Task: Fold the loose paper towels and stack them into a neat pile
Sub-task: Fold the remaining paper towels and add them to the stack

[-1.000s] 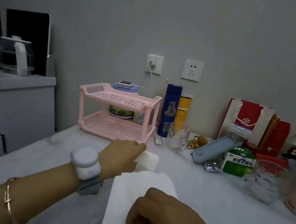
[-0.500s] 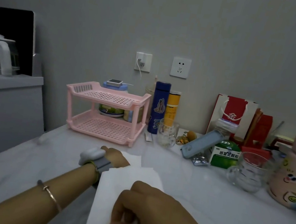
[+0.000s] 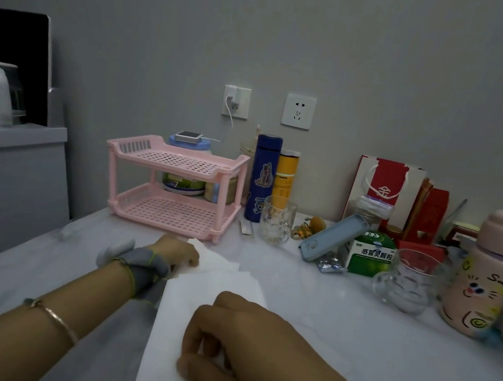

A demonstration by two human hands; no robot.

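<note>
A white paper towel (image 3: 183, 307) lies lengthwise on the marble counter (image 3: 337, 327) in front of me. My right hand (image 3: 240, 345) rests on its near half with the fingers curled, pinching the sheet near its left edge. My left hand (image 3: 177, 252) reaches to the far end and grips a second white towel (image 3: 216, 263) that sticks out beyond the first sheet. A grey strap and white band wrap the left wrist.
A pink two-tier rack (image 3: 176, 185) stands just behind the towels. To the right are a blue flask (image 3: 263, 177), a yellow tube (image 3: 285, 179), two glass mugs (image 3: 276, 223) (image 3: 406, 283), a green box (image 3: 370, 257) and a pink jug (image 3: 489, 274).
My left hand drew back from the small folded towel near the rack and now grips the far towel edge. The camera view shifted right. My right hand stayed on the sheet.
</note>
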